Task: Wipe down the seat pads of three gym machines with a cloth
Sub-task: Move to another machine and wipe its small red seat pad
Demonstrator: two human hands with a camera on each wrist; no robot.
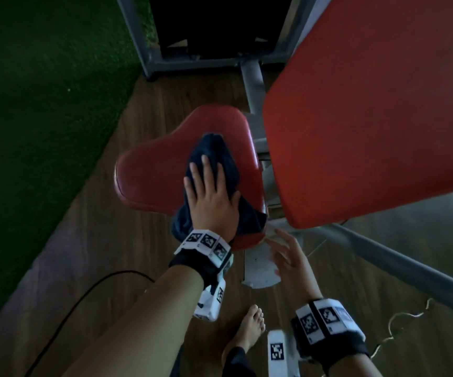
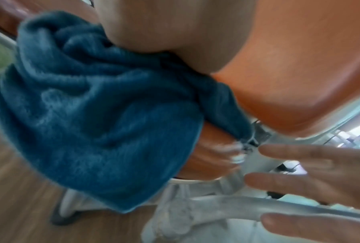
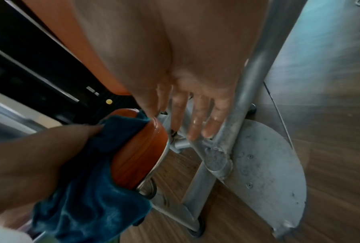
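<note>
A red seat pad point(image 1: 151, 172) sits low on a grey machine frame, beside a large red back pad point(image 1: 369, 118). My left hand point(image 1: 211, 191) lies flat on a dark blue cloth point(image 1: 214, 151) and presses it onto the seat's right side. The cloth point(image 2: 91, 115) hangs over the seat's near edge point(image 3: 137, 156). My right hand point(image 1: 285, 254) hovers just below and right of the seat, fingers spread and straight, holding nothing. In the right wrist view its fingers point(image 3: 195, 118) are close to a grey frame tube point(image 3: 247, 82); contact cannot be told.
A grey round base plate point(image 3: 268, 172) lies on the wood floor under the seat. A long grey bar point(image 1: 410, 268) runs to the right. Green turf point(image 1: 43, 104) covers the left. A black cable point(image 1: 83, 300) and my bare foot point(image 1: 249, 327) are on the floor.
</note>
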